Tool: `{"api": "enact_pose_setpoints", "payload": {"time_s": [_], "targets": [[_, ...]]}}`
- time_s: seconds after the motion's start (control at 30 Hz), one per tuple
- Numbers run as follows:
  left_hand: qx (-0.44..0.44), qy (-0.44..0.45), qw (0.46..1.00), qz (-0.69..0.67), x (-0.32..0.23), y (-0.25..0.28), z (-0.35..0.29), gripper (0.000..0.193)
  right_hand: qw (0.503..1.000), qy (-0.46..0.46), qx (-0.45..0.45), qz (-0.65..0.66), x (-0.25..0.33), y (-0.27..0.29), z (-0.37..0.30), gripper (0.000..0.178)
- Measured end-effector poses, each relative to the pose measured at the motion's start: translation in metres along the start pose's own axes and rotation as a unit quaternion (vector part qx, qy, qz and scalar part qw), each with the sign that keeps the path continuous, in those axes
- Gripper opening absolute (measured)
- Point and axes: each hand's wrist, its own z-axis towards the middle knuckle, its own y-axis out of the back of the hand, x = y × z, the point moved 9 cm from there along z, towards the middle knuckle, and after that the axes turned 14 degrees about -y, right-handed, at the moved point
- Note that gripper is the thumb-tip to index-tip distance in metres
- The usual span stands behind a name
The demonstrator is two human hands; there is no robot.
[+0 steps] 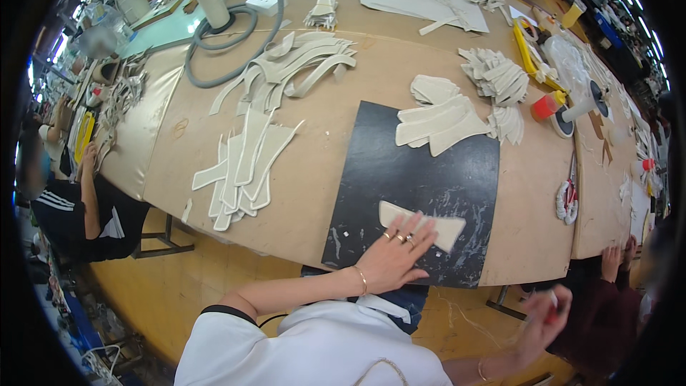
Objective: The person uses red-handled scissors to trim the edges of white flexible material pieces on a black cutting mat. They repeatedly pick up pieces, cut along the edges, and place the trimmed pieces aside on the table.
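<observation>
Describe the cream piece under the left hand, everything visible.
The cream piece is flat and thin, fabric- or leather-like in look, though the exact material can't be told. Its outline is angular, with a slanted right end and a pale edge. It lies flat on the near part of the black board. The fingers of the left hand are over its middle and hide part of its lower edge.

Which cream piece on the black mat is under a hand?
The lone nearer piece on the mat, under the left hand; the other pieces, bunched at its far edge, have none over them.
</observation>
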Motion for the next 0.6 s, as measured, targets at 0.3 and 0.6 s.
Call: {"api": "enact_pose_setpoints", "payload": {"time_s": [0.3, 0.6], "targets": [[-0.375, 0.149, 0.663, -0.631, 0.027, 0.038, -0.065, 0.023, 0.934, 0.209, 0.095, -0.273, 0.032, -0.21, -0.036, 0.027], [-0.349, 0.198, 0.553, -0.731, 0.027, 0.039, -0.076, 0.021, 0.921, 0.255, 0.08, -0.285, 0.025, -0.211, -0.051, 0.03]]}}
